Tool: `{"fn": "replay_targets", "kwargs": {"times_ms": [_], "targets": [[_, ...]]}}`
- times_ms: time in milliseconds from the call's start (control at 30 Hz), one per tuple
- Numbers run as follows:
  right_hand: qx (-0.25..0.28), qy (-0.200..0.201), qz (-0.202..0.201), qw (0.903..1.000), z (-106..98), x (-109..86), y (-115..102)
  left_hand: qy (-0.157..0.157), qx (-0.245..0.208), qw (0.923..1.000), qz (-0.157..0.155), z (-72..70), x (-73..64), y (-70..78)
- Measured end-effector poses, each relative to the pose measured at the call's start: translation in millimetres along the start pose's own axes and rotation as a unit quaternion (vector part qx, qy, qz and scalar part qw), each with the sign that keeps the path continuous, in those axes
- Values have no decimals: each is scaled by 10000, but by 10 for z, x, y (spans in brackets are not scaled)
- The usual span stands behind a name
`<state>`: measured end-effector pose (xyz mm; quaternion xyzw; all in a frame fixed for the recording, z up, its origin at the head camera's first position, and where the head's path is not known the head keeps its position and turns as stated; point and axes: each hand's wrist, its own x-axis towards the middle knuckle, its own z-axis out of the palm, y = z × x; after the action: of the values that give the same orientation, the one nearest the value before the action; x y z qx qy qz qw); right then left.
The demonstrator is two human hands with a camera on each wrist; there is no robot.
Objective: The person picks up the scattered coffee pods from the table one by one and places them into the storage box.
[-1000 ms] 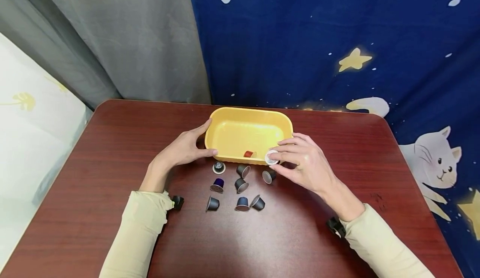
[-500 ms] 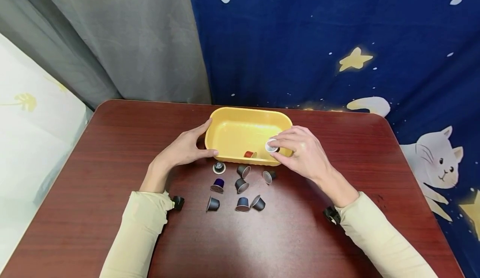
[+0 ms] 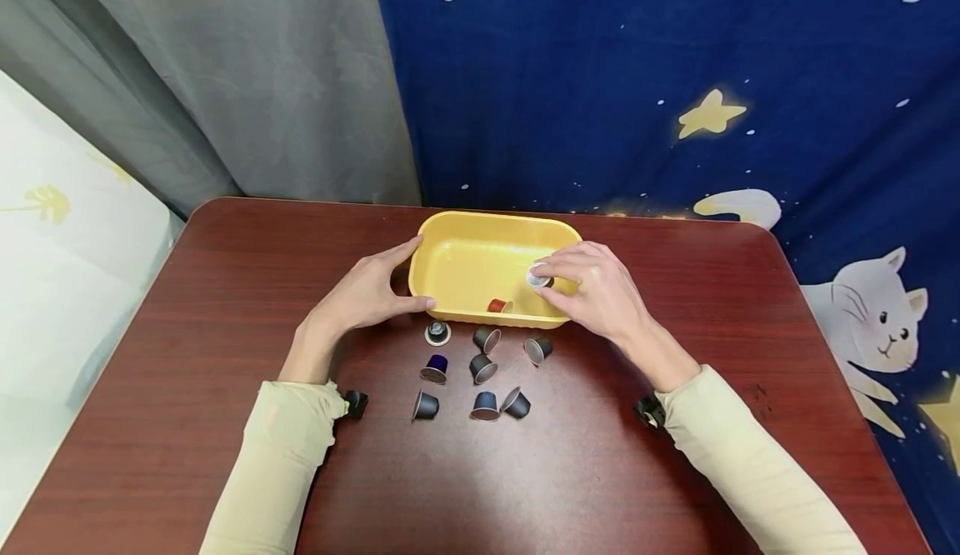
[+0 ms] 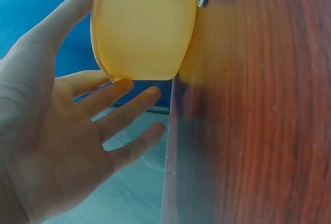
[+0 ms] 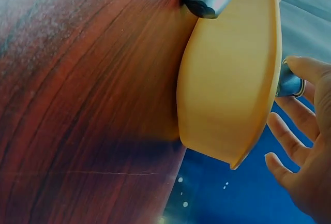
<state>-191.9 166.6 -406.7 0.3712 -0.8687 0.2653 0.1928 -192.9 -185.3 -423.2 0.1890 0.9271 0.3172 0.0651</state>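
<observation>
In the head view my right hand pinches a coffee capsule between thumb and fingers, over the right part of a yellow plastic basin. The capsule's pale lid faces up; the right wrist view shows its dark body at the basin's rim. Inside the basin, near the front wall, lies a red capsule. My left hand rests against the basin's left end, thumb on the front rim and forefinger on the side. In the left wrist view its fingers are straight and spread.
Several capsules lie on the brown table in front of the basin: a black one, a purple one, a navy one and grey ones, including one at the right. A blue curtain hangs behind the table.
My right hand has carried the capsule from the basin's front rim back and slightly left, over the inside. My left hand has stayed at the basin's left end.
</observation>
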Motion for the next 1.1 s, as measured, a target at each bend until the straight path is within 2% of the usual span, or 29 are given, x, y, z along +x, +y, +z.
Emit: {"fn": "replay_targets", "kwargs": {"times_ms": [433, 633, 900, 1100], "targets": [[-108, -233, -81, 9996, 95, 59, 47, -104, -136, 9998, -91, -13, -7, -16], [-156, -172, -130, 9996, 168, 93, 52, -208, -141, 9996, -111, -8, -13, 6], [-56, -26, -222, 9997, 312, 130, 68, -167, -110, 9998, 52, -8, -17, 3], [-27, -42, -249, 9997, 370, 153, 72, -151, -133, 9998, 50, -15, -13, 8]]}}
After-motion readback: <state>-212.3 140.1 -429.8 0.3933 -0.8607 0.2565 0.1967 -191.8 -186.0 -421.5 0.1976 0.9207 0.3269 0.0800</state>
